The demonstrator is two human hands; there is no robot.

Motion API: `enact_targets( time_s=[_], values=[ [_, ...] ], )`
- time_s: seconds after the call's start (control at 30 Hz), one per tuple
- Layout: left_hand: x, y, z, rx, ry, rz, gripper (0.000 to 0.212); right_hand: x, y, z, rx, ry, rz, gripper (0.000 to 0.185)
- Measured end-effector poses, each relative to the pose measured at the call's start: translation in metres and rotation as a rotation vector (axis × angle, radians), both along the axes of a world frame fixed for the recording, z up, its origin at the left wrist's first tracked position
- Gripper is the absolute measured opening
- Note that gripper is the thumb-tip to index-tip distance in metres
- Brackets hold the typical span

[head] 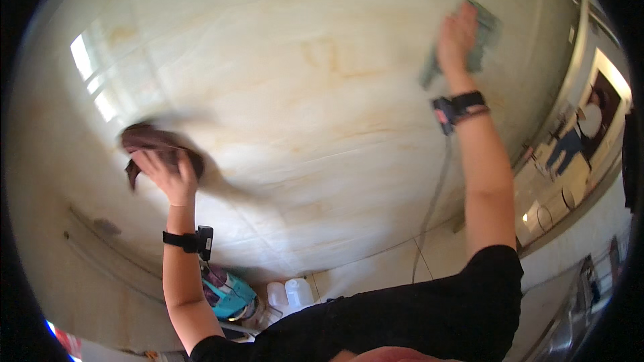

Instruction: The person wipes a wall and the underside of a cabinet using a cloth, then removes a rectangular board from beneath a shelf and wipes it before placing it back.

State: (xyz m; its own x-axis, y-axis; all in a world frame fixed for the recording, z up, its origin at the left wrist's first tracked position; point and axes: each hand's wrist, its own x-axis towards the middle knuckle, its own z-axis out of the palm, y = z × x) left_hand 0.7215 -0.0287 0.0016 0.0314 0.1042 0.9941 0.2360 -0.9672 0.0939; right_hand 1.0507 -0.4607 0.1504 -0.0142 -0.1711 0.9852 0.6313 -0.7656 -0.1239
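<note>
My left hand [168,173] presses a dark brown cloth [156,143] against the glossy marbled wall [302,125], at the left of the view. Folds of the cloth stick out above the fingers, and one corner hangs down beside them. High on the right, my right hand [457,37] lies flat on a grey-green cloth [485,35], also against the wall. This hand is blurred. Each wrist wears a black strap with a small device; a cable hangs from the right one.
Below stand white plastic jugs [299,292] and a turquoise container [231,295] on the tiled floor [375,269]. At the right, a ledge [568,206] runs under a mirror-like surface showing a person [589,119]. A metal fixture lies at the lower right.
</note>
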Motion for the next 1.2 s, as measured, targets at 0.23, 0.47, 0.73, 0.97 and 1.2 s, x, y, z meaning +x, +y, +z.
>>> enact_targets(
  time_s=[0.23,0.47,0.73,0.97,1.2],
  values=[
    [-0.033,-0.024,0.029,0.265,0.242,0.037,0.068,-0.207,0.15,0.041,-1.065,-0.378,0.337,0.045],
    [-0.051,-0.018,0.037,0.19,0.329,0.07,0.07,-0.062,-0.007,0.108,-0.071,0.181,0.196,0.043],
    [-0.041,-0.01,0.029,0.203,0.285,0.155,0.072,-0.123,0.102,0.091,-0.155,-0.129,0.136,0.041],
    [-0.048,-0.002,0.026,0.13,0.283,0.059,0.068,-0.169,0.147,0.093,-0.794,-0.268,0.26,0.042],
    [-0.044,-0.023,0.041,0.227,0.204,-0.043,0.07,-0.021,-0.04,0.091,0.273,0.238,0.054,0.05]
  ],
)
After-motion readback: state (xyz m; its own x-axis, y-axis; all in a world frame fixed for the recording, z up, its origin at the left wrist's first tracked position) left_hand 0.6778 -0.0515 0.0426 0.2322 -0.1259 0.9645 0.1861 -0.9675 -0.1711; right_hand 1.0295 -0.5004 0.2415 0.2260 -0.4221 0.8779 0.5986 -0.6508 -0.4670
